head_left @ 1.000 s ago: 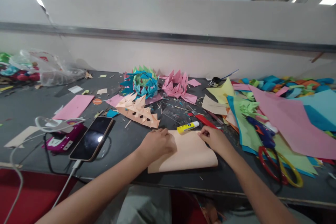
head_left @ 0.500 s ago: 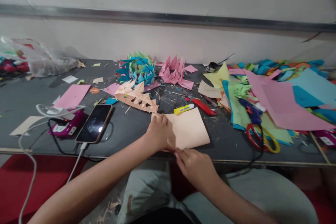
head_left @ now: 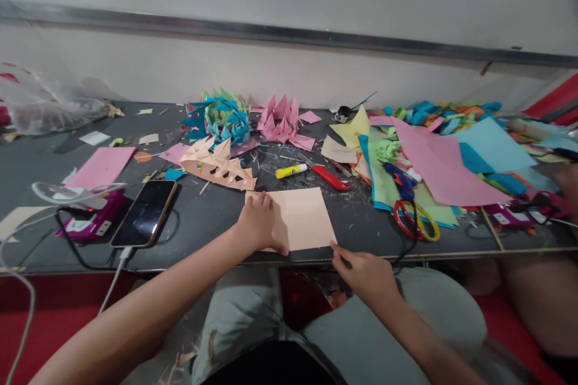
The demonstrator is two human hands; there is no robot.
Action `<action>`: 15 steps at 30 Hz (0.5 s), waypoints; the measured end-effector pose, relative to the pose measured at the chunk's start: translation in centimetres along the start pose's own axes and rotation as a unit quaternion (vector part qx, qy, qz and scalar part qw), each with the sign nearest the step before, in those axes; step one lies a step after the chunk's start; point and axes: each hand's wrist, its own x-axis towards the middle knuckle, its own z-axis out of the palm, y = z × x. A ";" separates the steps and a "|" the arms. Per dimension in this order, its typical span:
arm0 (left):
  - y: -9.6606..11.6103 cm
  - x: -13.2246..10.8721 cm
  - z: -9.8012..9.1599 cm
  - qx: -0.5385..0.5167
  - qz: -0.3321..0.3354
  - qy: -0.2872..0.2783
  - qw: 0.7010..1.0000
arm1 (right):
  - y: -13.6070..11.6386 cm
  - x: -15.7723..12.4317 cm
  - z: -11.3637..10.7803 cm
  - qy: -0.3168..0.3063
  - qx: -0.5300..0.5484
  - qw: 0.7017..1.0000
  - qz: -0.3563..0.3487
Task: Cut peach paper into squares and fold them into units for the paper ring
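A peach sheet of paper point(head_left: 307, 216) lies at the table's front edge. My left hand point(head_left: 258, 222) presses down on its left part, palm down with the thumb spread away from the fingers. At the sheet's lower right corner, my right hand point(head_left: 365, 274) pinches the paper between thumb and forefinger. A yellow glue stick point(head_left: 290, 171) lies just beyond the sheet. Beside it is a red-handled cutter point(head_left: 331, 177). Left of these rests a peach folded-paper strip with points point(head_left: 217, 167).
Behind stand blue-green point(head_left: 226, 119) and pink point(head_left: 279, 120) spiky paper rings. Left are a phone point(head_left: 145, 213) on a cable and a purple power socket point(head_left: 103, 216). Scissors point(head_left: 416, 221), a glue gun point(head_left: 400, 180) and coloured sheets point(head_left: 445, 162) lie right. Another person's hand shows far right.
My right hand has moved from the sheet's bottom edge near my left hand to its lower right corner. The sheet lies flatter. The view has turned slightly right.
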 end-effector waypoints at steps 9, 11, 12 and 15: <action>-3.0 -2.2 1.2 -0.054 0.035 0.018 0.998 | -0.5 0.2 -1.6 -0.110 0.005 0.993 0.048; -4.2 -2.8 1.5 -0.048 0.021 0.001 0.999 | -0.5 0.2 -1.8 -0.115 0.006 0.992 0.049; -4.7 -3.1 1.5 -0.042 0.014 -0.006 0.999 | -0.4 0.3 -1.9 -0.115 0.006 0.992 0.049; -5.4 -3.9 0.7 -0.011 -0.002 -0.019 1.000 | -0.4 0.4 -2.1 -0.118 0.015 0.992 0.051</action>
